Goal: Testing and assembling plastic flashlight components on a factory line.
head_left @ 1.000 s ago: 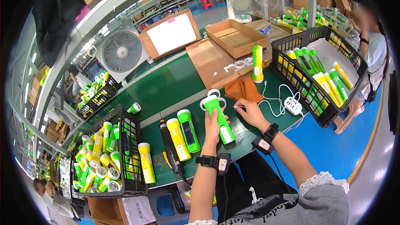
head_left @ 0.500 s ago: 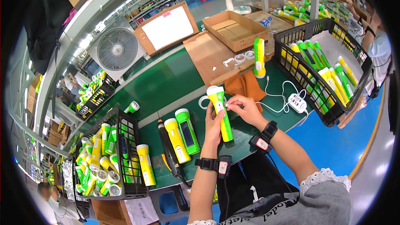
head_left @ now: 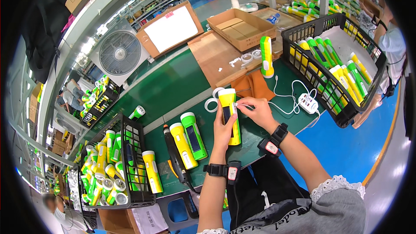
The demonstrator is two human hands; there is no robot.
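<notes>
In my left hand [head_left: 223, 131] is a yellow-and-white flashlight [head_left: 234, 135], held upright with its lens end away from me. A dark panel on its front is partly covered by my thumb. My right hand [head_left: 259, 113] is closed in a pinch at the flashlight's right side, near a small white part. Whatever lies between those fingertips is too small to make out. To the left on the green bench lie a green flashlight [head_left: 193, 136], a yellow flashlight [head_left: 183, 146] and a black electric screwdriver [head_left: 172, 149]. Another yellow flashlight [head_left: 151, 171] rests beside the left basket.
A black basket [head_left: 138, 147] heaped with flashlights stands at left; another basket [head_left: 299, 67] is at right. Beyond my hands are white rings [head_left: 211, 105], an orange cloth [head_left: 255, 87], a standing flashlight [head_left: 266, 58], a white power strip [head_left: 307, 103] with cables and a cardboard tray [head_left: 242, 30].
The held flashlight has been turned about its length: its green side faced me before, now the yellow face with the dark panel does. My right hand stays at its side.
</notes>
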